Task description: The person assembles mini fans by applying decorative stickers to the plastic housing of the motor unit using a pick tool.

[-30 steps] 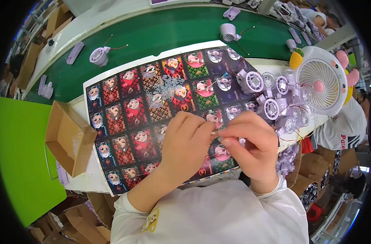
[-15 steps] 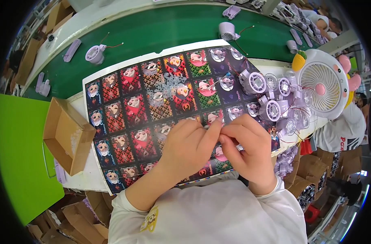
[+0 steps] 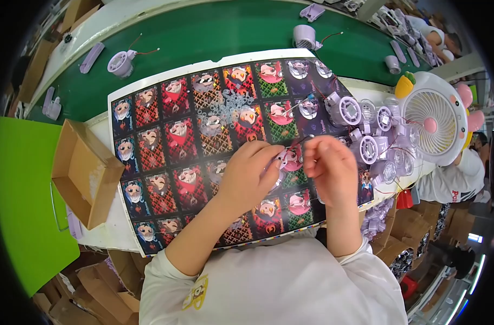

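My left hand (image 3: 250, 172) is closed round a small light purple plastic part (image 3: 282, 157), mostly covered by the fingers. From it a thin red and dark wire (image 3: 296, 143) runs up to the fingertips of my right hand (image 3: 331, 165), which is curled with the wire's end at its index finger and thumb. Both hands are above a dark printed sheet (image 3: 149, 184) with rows of cartoon pictures. A scatter of small clear plastic pieces (image 3: 225, 112) lies on the sheet beyond my hands.
Purple round housings (image 3: 367, 149) with wires crowd the sheet's right side, beside a white animal-faced fan (image 3: 432, 122). An open cardboard box (image 3: 84, 176) stands left, near a green panel (image 3: 24, 200). Across the back, a green belt (image 3: 220, 35) carries several purple parts. Another person (image 3: 453, 181) is at right.
My hands have come apart from their shared pinch; the right has moved up and right with the wire. The purple part now shows in my left hand. The view has shifted slightly.
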Available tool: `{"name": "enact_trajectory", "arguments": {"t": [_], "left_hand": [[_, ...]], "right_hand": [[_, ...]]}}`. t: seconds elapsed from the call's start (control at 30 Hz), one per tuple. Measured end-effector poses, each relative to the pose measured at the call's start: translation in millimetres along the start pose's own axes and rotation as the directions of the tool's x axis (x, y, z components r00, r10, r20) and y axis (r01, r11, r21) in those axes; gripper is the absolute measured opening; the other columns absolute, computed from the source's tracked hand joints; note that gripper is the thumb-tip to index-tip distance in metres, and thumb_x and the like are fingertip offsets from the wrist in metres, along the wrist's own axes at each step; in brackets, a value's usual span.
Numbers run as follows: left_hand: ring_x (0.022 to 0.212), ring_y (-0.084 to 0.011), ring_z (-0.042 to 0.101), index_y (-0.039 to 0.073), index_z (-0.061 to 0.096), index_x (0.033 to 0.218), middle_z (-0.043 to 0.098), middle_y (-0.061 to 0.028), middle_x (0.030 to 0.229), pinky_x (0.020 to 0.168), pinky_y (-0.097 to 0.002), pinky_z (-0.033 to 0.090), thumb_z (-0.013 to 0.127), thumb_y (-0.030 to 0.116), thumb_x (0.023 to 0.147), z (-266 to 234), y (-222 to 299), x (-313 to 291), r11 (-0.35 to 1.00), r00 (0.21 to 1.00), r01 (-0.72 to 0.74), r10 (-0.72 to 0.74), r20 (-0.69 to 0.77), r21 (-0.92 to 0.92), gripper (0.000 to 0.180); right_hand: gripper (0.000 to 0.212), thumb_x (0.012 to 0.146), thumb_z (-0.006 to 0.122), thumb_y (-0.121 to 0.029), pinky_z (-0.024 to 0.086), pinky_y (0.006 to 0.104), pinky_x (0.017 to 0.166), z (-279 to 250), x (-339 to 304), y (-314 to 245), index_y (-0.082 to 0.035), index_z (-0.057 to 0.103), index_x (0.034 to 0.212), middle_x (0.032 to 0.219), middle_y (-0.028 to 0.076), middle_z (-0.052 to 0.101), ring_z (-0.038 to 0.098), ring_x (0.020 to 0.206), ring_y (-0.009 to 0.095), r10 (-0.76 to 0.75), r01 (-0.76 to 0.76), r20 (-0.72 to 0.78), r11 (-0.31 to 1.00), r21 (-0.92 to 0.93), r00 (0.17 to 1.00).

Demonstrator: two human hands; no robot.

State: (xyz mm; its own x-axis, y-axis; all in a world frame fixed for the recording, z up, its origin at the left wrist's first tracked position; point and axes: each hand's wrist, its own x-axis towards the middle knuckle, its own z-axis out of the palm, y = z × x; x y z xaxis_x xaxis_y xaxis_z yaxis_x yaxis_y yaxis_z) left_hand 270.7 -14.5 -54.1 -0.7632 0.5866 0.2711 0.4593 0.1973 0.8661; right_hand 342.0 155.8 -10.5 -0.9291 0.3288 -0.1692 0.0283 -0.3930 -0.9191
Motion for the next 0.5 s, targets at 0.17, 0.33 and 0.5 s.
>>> {"name": "enact_trajectory", "arguments": {"t": [0.17, 0.33, 0.5], "left_hand": [[0.097, -0.0306, 0.064, -0.001, 0.066, 0.114, 0.065, -0.0164, 0.106, 0.084, -0.0374, 0.05, 0.056, 0.003, 0.087, 3, -5, 2, 0.992, 0.999, -0.036, 0.034, -0.021, -0.121, 0.029], [0.093, -0.0267, 0.063, -0.001, 0.065, 0.117, 0.064, -0.0148, 0.101, 0.081, -0.0359, 0.05, 0.056, 0.002, 0.086, 4, -4, 1, 0.975, 0.998, 0.053, -0.048, 0.028, -0.215, 0.033], [0.092, -0.0317, 0.061, 0.0, 0.065, 0.116, 0.063, -0.0146, 0.098, 0.081, -0.0402, 0.05, 0.06, 0.005, 0.082, 4, -6, 0, 0.975, 0.999, 0.032, -0.026, 0.031, -0.219, 0.034]], "right_hand": [[0.015, 0.083, 0.064, 0.008, 0.049, 0.0248, 0.061, 15, -2, 15, 0.0, 0.067, 0.096, 0.091, 0.007, 0.061, 0.061, 0.071, 0.011, -0.27, 0.332, 0.198, 0.672, -0.662, 0.942], [0.019, 0.078, 0.065, 0.01, 0.05, 0.0296, 0.062, 20, -3, 7, -0.001, 0.067, 0.094, 0.089, 0.01, 0.059, 0.062, 0.072, 0.02, -0.338, 0.48, 0.354, 0.443, -0.757, 0.872], [0.022, 0.074, 0.067, 0.012, 0.048, 0.0277, 0.062, 19, 1, 9, -0.002, 0.07, 0.091, 0.089, 0.009, 0.06, 0.06, 0.075, 0.02, -0.374, 0.541, 0.42, 0.323, -0.777, 0.827]]}}
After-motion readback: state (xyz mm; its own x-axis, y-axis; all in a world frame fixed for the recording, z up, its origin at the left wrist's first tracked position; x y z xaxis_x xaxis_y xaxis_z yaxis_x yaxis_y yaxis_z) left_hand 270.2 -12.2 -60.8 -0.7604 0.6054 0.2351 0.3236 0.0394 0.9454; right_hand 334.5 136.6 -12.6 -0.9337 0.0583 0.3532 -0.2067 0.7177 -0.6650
